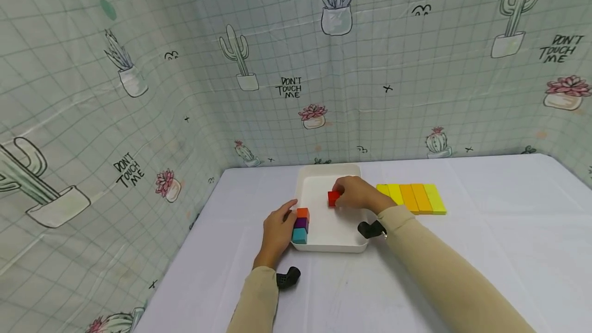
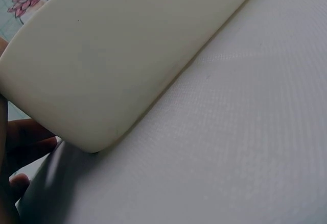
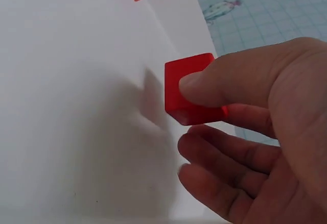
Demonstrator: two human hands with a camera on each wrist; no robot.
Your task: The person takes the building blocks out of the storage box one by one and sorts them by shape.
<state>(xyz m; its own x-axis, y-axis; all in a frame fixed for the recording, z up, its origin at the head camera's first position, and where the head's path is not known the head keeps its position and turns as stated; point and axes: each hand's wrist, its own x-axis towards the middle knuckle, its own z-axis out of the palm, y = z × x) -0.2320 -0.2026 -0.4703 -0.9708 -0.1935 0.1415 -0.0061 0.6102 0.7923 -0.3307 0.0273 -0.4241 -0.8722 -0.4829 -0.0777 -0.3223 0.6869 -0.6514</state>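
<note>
My right hand [image 1: 356, 192] pinches a red cube [image 3: 176, 83] between thumb and fingers, over the inside of a white tray [image 1: 330, 247]. The other fingers of that hand are loosely bent below the cube in the right wrist view. Along the tray's left side is a row of cubes: orange [image 1: 302, 213], purple [image 1: 300, 223] and teal [image 1: 299, 236]. Beside them my left hand [image 1: 276, 230] rests at the tray's left edge, fingers loosely extended. The left wrist view shows the tray's outer wall [image 2: 127, 45] with fingers past its corner.
Right of the tray, several yellow and orange-yellow strips [image 1: 418, 199] lie side by side, partly behind the right forearm. A white cloth [image 1: 509, 251] covers the table. Patterned curtain [image 1: 398, 117] hangs behind and at the left. A black device [image 1: 371, 229] sits at the right wrist.
</note>
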